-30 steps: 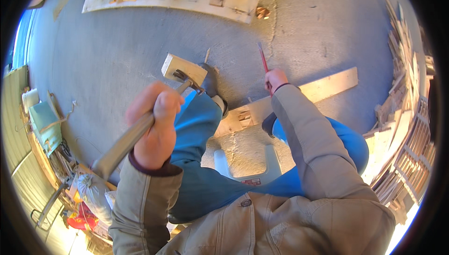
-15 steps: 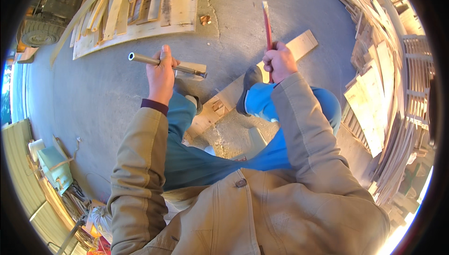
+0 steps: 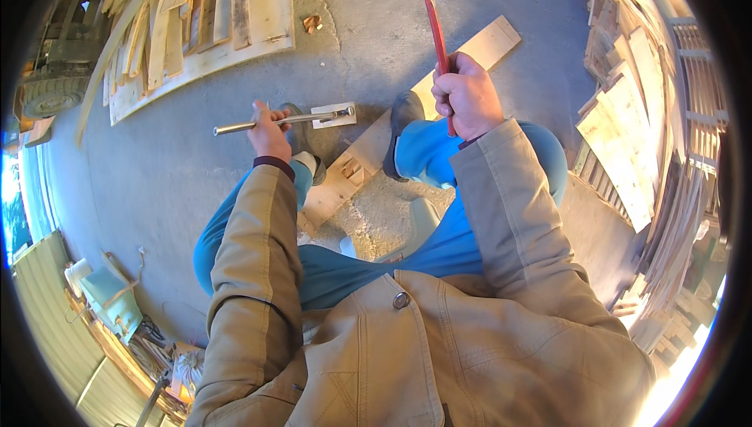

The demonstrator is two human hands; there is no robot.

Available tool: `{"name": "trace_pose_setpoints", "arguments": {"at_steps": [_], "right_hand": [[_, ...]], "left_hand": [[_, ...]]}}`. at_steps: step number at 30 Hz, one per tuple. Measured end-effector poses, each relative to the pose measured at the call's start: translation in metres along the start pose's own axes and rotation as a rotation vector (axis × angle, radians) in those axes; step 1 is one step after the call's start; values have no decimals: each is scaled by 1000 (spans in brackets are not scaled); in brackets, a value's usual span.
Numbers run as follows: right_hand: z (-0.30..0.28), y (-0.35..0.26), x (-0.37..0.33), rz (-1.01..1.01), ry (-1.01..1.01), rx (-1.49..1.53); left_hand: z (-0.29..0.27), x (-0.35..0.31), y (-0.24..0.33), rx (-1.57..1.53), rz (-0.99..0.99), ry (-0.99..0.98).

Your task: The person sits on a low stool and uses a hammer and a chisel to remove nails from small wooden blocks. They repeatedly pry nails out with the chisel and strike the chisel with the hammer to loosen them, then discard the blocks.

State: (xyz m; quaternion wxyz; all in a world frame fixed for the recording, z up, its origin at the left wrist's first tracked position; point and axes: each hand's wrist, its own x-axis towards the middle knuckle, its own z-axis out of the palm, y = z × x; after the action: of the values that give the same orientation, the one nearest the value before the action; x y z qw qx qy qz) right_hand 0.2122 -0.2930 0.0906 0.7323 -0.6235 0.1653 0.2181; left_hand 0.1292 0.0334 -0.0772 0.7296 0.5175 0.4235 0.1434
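Note:
My left hand (image 3: 269, 134) is closed round a silver metal rod (image 3: 233, 128) with a hollow-looking near end. Its narrow far end lies in line with a small pale wood block (image 3: 321, 110) on the floor; I cannot tell whether they touch. In my right hand (image 3: 470, 96) is a red pry bar (image 3: 435, 23), its bare metal tip pointing away from me. Below both hands a long plank (image 3: 329, 196) runs diagonally across the floor. A rectangular hole (image 3: 352, 170) with wood bits in it shows between my feet.
Loose boards (image 3: 204, 16) lie on a wide panel at the far left. Stacked planks and sheets (image 3: 623, 145) line the right side. A wheel (image 3: 53, 96) stands at the upper left, and a pale green box (image 3: 106, 294) at the lower left. My shoes (image 3: 403, 117) flank the hole.
My left hand has moved down, and the rod has swung closer to level. My right hand has shifted slightly, with the pry bar raised further away. The view has shifted a little.

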Motion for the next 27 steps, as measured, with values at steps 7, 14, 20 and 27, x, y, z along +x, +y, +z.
{"name": "trace_pose_setpoints", "arguments": {"at_steps": [7,14,20,27], "right_hand": [[19,25,22,45,-39,-69],[31,91,28,198,-79,-217],[27,167,53,166,-53,-534],[26,252,73,63,-33,-819]], "left_hand": [[-26,16,4,-113,-49,81],[-19,-1,9,25,20,99],[2,-14,1,104,88,83],[20,-26,-5,193,168,34]]}}
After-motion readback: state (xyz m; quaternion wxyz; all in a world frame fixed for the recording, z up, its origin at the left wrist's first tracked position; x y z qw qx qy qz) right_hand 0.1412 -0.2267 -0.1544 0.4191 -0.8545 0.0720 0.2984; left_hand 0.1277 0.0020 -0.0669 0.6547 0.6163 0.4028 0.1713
